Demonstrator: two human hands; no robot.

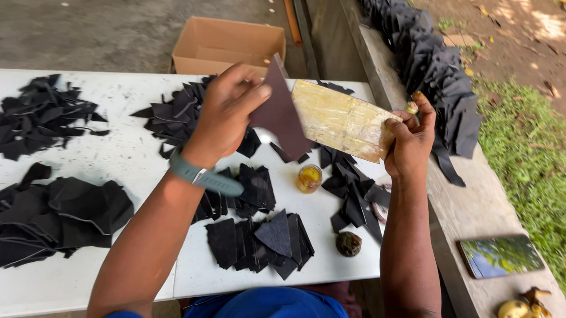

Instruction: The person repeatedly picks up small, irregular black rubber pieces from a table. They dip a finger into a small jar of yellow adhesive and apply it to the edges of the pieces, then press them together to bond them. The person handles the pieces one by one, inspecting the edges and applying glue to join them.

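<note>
- A dark cut piece (282,114), pointed like a triangle, sits at upper centre of the frame, pinched in the left hand (224,112) against a yellowish board (339,120).
- The right hand (411,142) clamps the board's right end.
- By my reading, much is done: sorted stacks of dark pieces (257,237) lie at lower centre on the white table (137,152); loose heaps at left and a long row on the ledge (453,204) at upper right look unhandled.
- A small amber jar (309,178) stands at centre.
- An open plain brown cardboard box (227,45) sits at top centre, unlabelled.
</note>
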